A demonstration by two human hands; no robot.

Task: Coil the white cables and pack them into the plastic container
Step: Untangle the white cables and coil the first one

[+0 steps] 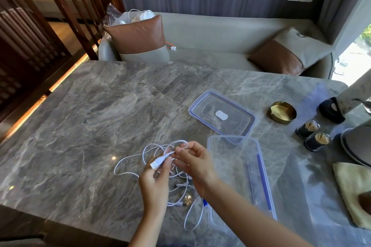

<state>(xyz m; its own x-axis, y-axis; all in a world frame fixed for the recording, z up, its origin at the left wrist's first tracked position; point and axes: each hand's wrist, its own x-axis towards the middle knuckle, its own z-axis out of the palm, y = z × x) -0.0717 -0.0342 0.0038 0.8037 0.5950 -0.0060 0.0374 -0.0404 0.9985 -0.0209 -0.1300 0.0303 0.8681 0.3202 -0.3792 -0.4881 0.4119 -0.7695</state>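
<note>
Both hands are on one cable (pixel 140 154): left hand (pixel 155 183) pinches the USB plug (pixel 157 163), right hand (pixel 193 163) pinches a loop just beside it. The slack trails left and toward the person, loose on the table (pixel 90 110). The container (pixel 241 178) sits open, empty, just right of the right hand, long axis running away from the person, so the right hand is likely the one to drop the coil in.
</note>
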